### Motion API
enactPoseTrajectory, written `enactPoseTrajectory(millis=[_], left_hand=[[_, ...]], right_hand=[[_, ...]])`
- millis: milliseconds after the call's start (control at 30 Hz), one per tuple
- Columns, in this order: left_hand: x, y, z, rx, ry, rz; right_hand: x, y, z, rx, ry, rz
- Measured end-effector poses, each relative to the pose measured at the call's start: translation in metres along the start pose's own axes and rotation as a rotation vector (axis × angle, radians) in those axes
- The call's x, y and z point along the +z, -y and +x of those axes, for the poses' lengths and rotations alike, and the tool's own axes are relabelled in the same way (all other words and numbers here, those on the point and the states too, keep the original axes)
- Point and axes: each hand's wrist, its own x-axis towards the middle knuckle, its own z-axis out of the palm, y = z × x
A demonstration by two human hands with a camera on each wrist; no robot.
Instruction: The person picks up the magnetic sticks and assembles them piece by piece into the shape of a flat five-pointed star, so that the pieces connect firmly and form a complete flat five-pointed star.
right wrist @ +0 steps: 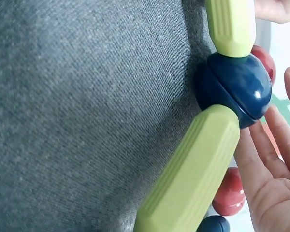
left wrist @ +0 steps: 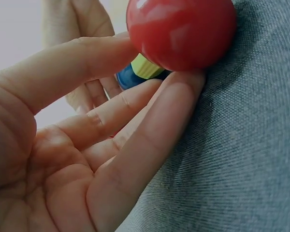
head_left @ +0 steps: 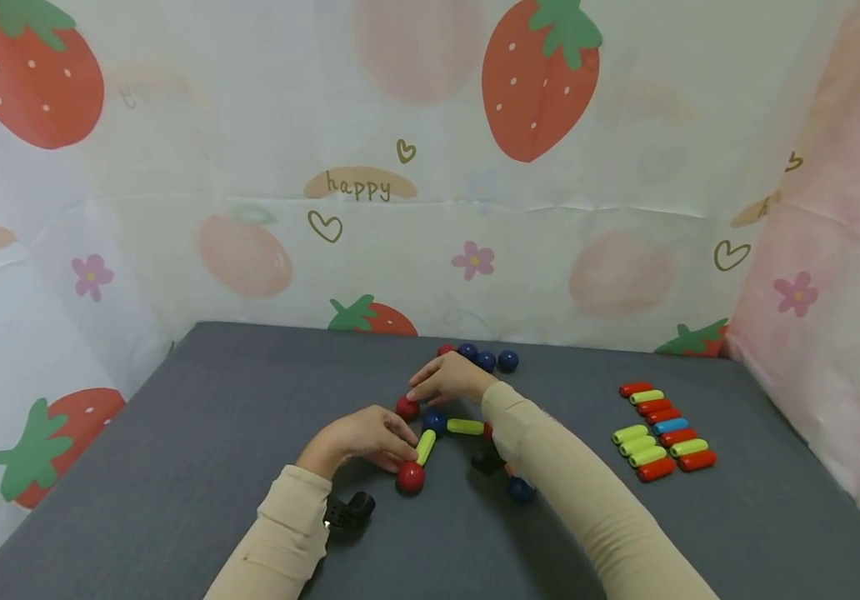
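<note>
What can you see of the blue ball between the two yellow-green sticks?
The blue ball is dark, round and shiny, like plastic, with a groove around it. It sits on the grey cloth. Two yellow-green sticks join it at an angle. Whether the nearby red ball or right hand touches it, I can't tell.

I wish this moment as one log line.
left hand: holds red ball; right hand: at another red ball; blue ball: joins two green rods
</note>
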Motion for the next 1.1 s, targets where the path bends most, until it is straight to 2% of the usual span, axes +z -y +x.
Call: enactPoseTrajectory(millis=[467, 700, 833, 1100], left_hand=[[0.007, -0.001, 0.005, 0.016, 0.023, 0.008], [0.006, 0.001, 0.009, 0.006, 0.036, 0.001], [0.005, 0.002, 0.009, 0.001, 0.026, -0.017], [0.006, 0.002, 0.009, -0.017, -0.036, -0.034]], right_hand=[[0.004, -0.003, -0.009, 0.005, -0.026, -0.051], [-0.007, -0.008, -0.016, 0.006, -0.078, 0.012], [-0.015, -0.012, -0.033, 0.030, -0.106, 0.036], [-0.019, -0.029, -0.086, 0.040, -0.125, 0.122]])
